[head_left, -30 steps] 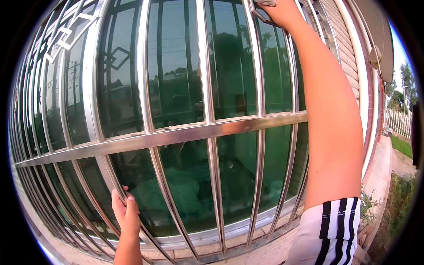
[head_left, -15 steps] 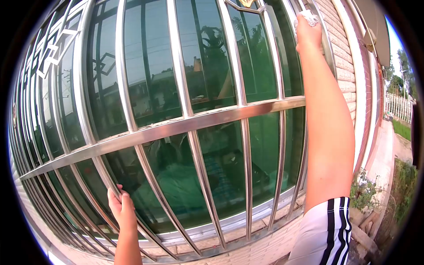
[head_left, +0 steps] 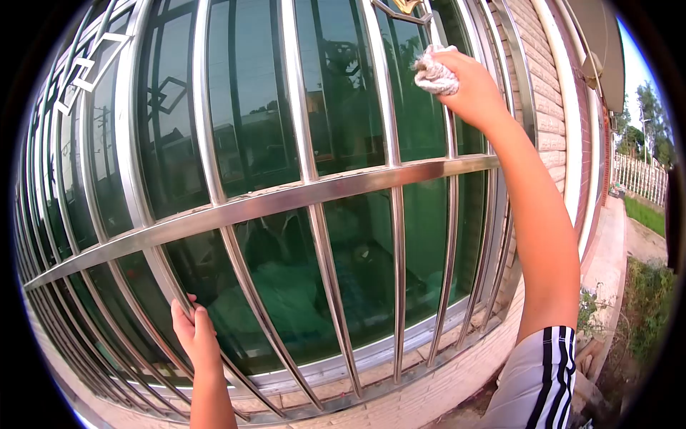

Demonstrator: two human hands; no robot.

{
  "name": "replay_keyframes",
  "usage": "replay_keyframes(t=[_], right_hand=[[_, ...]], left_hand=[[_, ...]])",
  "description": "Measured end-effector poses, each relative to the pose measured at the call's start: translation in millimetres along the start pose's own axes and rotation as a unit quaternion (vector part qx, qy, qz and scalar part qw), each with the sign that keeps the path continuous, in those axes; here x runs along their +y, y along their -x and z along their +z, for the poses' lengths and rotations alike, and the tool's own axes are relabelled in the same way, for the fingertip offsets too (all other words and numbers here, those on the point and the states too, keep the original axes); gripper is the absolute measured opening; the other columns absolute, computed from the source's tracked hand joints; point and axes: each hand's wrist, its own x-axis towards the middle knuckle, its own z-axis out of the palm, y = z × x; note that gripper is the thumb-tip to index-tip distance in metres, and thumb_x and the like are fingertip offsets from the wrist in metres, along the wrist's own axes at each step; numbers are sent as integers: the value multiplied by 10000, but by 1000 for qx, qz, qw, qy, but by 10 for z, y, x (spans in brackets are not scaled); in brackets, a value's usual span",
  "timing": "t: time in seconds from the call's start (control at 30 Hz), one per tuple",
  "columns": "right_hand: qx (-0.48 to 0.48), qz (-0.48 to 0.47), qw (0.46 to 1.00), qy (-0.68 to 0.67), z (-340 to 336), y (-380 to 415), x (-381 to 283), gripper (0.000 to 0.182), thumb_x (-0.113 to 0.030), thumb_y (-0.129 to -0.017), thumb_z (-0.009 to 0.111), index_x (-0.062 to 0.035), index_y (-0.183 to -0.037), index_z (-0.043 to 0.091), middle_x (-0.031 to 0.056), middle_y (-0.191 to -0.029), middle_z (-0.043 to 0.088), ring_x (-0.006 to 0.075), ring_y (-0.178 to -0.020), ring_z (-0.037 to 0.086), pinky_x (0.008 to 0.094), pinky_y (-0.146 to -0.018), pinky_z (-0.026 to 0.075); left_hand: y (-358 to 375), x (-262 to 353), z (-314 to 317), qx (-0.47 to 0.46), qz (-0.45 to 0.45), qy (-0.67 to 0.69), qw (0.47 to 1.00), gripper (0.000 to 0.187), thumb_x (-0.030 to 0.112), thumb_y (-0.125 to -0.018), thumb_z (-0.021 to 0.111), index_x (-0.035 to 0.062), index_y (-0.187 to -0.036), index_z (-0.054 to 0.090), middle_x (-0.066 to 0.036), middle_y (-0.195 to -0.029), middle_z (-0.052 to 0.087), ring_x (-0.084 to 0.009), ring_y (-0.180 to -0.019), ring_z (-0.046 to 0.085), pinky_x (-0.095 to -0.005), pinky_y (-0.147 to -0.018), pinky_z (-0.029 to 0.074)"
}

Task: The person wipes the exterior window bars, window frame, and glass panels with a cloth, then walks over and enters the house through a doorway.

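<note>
In the upper right, my right hand [head_left: 471, 82] is closed around a crumpled whitish cloth [head_left: 436, 74]. The cloth lies against one of the upright metal bars [head_left: 451, 139] of a window grille, above the flat crossbar [head_left: 343, 187]. My left hand [head_left: 194, 327] is wrapped round a lower bar [head_left: 166, 275] at the lower left, below the crossbar. Behind the bars is green-tinted window glass [head_left: 250, 93] with reflections of buildings and trees.
Diamond-shaped metal ornaments [head_left: 98, 63] decorate the grille at the upper left. A tiled wall [head_left: 547, 93] borders the window on the right. Farther right are plants [head_left: 647, 307], a concrete path [head_left: 607, 236] and a white fence [head_left: 643, 177].
My right hand has moved left and slightly down with the cloth, from the grille's right edge to a bar further in. My left hand stays on its bar.
</note>
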Motion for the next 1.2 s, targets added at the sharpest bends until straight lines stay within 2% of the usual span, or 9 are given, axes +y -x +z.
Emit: replay_keyframes(t=[0.17, 0.23, 0.37, 0.47, 0.63, 0.77, 0.87, 1.1, 1.2], right_hand=[[-203, 98, 968, -110, -581, 327, -305, 410, -173, -722, 734, -120, -1123, 662, 113, -1080, 668, 341, -1001, 622, 388, -884, 494], [-134, 164, 977, -13, -681, 256, -259, 379, -160, -743, 721, -105, -1114, 663, 128, -1062, 670, 337, -987, 628, 392, -869, 497], [193, 76, 976, 63, -477, -257, -124, 419, -85, -744, 706, -89, -1155, 623, 143, -1154, 616, 339, -1080, 583, 410, -911, 469], [272, -18, 946, 176, -146, -596, -94, 496, -40, -734, 708, -102, -1208, 576, 138, -1251, 539, 356, -1155, 520, 427, -963, 436], [215, 172, 961, 26, 440, -573, -72, 561, -71, -741, 720, -87, -1250, 485, 141, -1256, 523, 361, -1162, 510, 437, -974, 436], [124, 127, 984, 21, 269, -391, 7, 549, -49, -706, 730, -115, -1212, 525, 105, -1152, 604, 352, -1130, 533, 422, -952, 452], [69, -110, 983, 129, 165, -345, 27, 559, 5, -620, 749, -134, -1127, 562, 60, -1118, 615, 312, -1077, 551, 391, -903, 480], [28, -98, 966, 239, 292, -567, -169, 360, 4, -672, 686, -105, -994, 566, 72, -974, 625, 311, -948, 570, 404, -836, 498], [-170, -67, 952, 244, 84, -569, -428, 342, -5, -661, 660, -70, -989, 587, 114, -931, 644, 336, -959, 591, 428, -816, 508]], left_hand=[[3, 31, -7, -15, -7, 14, 1000, 151, 43, -904, 485, 65, -1053, 493, 51, -679, 384, -21, -495, 332, -187, -437, 271], [-7, 17, -30, -23, -20, 25, 999, 179, 27, -886, 499, 59, -1062, 515, 59, -671, 402, -17, -488, 348, -184, -424, 284], [-18, -20, -41, -33, -20, 34, 999, 206, 21, -889, 501, 58, -1092, 497, 62, -673, 408, -14, -491, 351, -182, -424, 285], [-11, -30, -68, -44, -18, 30, 998, 221, 30, -895, 498, 53, -1115, 485, 50, -696, 423, -16, -492, 356, -183, -421, 290], [-11, -74, -72, -43, 2, 14, 999, 223, 44, -900, 495, 53, -1122, 483, 44, -705, 426, -17, -492, 356, -184, -421, 295], [-38, -155, -71, -18, 20, -20, 999, 193, 44, -898, 490, 55, -1091, 496, 53, -675, 406, -17, -489, 348, -188, -419, 284], [-24, -14, -32, 2, -22, -15, 1000, 176, -6, -868, 505, 45, -1034, 533, 82, -683, 350, -10, -595, 304, -191, -534, 248], [-8, -59, -64, -16, -21, 7, 1000, 200, 8, -883, 509, 45, -1079, 520, 76, -672, 372, -11, -552, 319, -184, -498, 254], [-8, 9, -80, -56, -26, 28, 998, 236, 43, -911, 514, 38, -1145, 485, 45, -715, 440, -22, -531, 392, -185, -447, 321]])
